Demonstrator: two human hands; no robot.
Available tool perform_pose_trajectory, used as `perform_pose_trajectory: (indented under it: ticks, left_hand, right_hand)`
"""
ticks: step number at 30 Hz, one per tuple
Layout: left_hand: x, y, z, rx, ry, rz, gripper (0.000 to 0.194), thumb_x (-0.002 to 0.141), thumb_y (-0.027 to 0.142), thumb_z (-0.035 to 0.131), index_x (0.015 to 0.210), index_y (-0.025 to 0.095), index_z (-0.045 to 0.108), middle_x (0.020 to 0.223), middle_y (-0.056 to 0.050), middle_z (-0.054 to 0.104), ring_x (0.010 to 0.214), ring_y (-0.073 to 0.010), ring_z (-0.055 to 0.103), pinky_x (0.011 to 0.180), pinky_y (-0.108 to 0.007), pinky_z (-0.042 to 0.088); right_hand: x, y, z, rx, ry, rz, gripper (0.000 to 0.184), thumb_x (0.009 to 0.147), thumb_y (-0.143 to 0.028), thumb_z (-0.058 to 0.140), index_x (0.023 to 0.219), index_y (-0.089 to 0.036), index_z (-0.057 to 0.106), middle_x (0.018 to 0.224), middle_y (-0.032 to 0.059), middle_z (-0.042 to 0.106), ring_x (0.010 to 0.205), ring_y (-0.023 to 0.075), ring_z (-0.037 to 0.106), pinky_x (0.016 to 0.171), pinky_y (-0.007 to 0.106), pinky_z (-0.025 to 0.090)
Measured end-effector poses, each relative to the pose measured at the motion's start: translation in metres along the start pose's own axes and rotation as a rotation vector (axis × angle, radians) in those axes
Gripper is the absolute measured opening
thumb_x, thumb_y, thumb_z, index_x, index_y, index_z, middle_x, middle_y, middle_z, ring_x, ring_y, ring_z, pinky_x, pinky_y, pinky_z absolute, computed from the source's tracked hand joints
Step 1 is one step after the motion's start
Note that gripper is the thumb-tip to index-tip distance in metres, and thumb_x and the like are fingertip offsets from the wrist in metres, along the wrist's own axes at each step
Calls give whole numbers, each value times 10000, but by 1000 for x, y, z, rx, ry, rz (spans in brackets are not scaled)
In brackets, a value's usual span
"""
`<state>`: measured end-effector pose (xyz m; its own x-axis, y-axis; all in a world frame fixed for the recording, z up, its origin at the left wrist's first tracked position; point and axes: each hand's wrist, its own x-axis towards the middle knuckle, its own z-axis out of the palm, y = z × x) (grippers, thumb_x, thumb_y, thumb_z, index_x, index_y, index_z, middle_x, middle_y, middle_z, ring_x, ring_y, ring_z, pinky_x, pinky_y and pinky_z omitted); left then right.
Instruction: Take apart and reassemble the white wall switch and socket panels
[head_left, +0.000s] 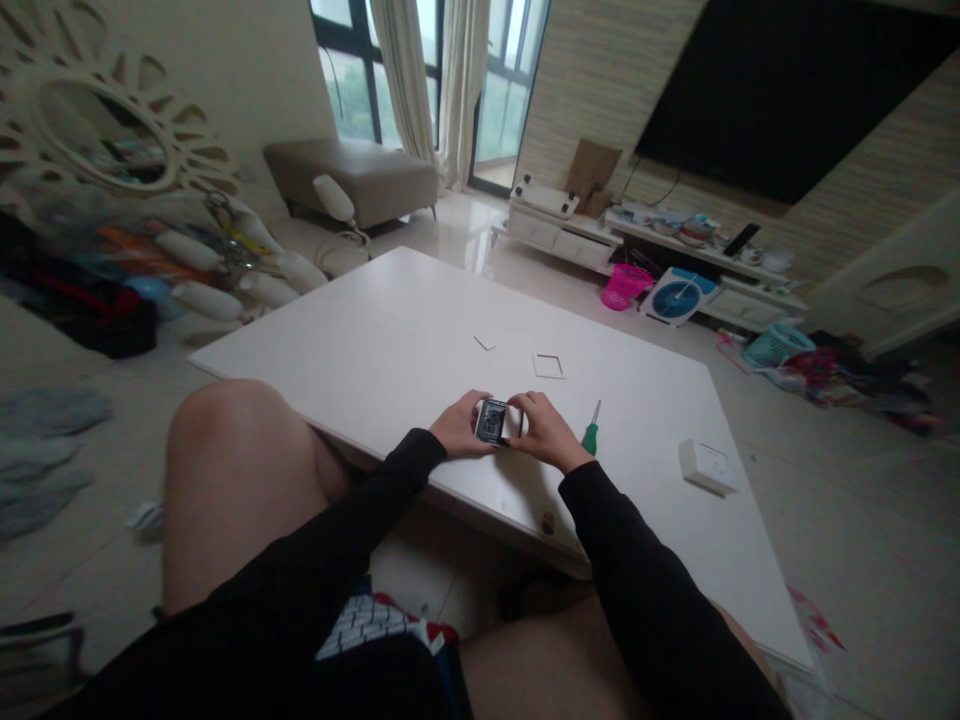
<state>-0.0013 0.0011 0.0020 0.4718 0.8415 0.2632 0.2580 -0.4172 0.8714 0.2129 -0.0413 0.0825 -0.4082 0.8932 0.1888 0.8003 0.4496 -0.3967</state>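
Just above the table's near edge, my left hand (pixel 459 428) is closed around a small square wall-switch body (pixel 491 421) with a dark, detailed face turned up. My right hand (pixel 546 430) pinches a small white plate (pixel 513 421) right beside that dark face. Whether the two parts are joined or apart, I cannot tell. Beyond the hands lie a thin square frame (pixel 535 366) and a thin L-shaped strip (pixel 484 344). A screwdriver (pixel 591 432) with a green handle rests to the right of my right hand.
The white table (pixel 390 330) carries a white box-like switch unit (pixel 708 467) at the right and a small brown object (pixel 548 523) at the near edge. My knees are against the near side. A pink basket (pixel 625 286) and a blue fan (pixel 677 296) stand beyond.
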Motion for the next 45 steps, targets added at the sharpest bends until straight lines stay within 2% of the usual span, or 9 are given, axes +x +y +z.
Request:
perform_pose_trajectory:
  ticks: [12, 18, 29, 35, 40, 45]
  left_hand:
    - [1, 0, 3, -23, -4, 0, 873, 573, 357, 939, 1315, 200, 507, 992, -32, 663, 744, -161, 646, 628, -271, 530]
    - [1, -2, 4, -10, -9, -7, 874, 574, 365, 942, 1315, 206, 506, 1036, -45, 677, 778, -168, 661, 676, -287, 553]
    - [0, -1, 2, -30, -21, -17, 870, 574, 343, 939, 1320, 216, 509, 983, -21, 670, 754, -160, 647, 657, -284, 552]
    - [1, -2, 3, -17, -2, -25, 862, 568, 367, 941, 1306, 212, 525, 997, -28, 675, 763, -162, 651, 651, -275, 548]
    - [2, -3, 3, 6, 7, -20, 857, 564, 354, 935, 1308, 207, 535, 1022, -35, 680, 778, -163, 661, 677, -279, 555]
    - [2, -3, 3, -9, -9, -20, 866, 570, 350, 930, 1321, 209, 523, 993, -26, 683, 780, -171, 668, 692, -291, 561]
  right_hand:
    - [-1, 10, 6, 38, -26, -35, 600, 699, -139, 896, 1247, -205, 660, 1139, 93, 601, 1083, 291, 539, 955, 461, 506]
    - [-1, 15, 8, 83, 7, -9, 620, 686, -89, 882, 1257, -222, 678, 1171, 88, 592, 1089, 280, 539, 969, 460, 502]
    - [0, 18, 12, 78, 3, 27, 560, 671, -200, 930, 1168, -219, 673, 1121, 61, 575, 1077, 272, 525, 949, 443, 487]
    - [0, 20, 15, 73, 6, 31, 586, 682, -212, 932, 1212, -218, 682, 1122, 71, 600, 1081, 280, 519, 956, 449, 483]
    - [0, 22, 18, 127, 12, 83, 609, 678, -181, 918, 1237, -228, 682, 1230, 84, 589, 1126, 275, 542, 1000, 460, 479]
    - [1, 20, 17, 167, -12, 66, 587, 693, -174, 887, 1236, -223, 669, 1192, 72, 601, 1115, 264, 582, 995, 445, 486]
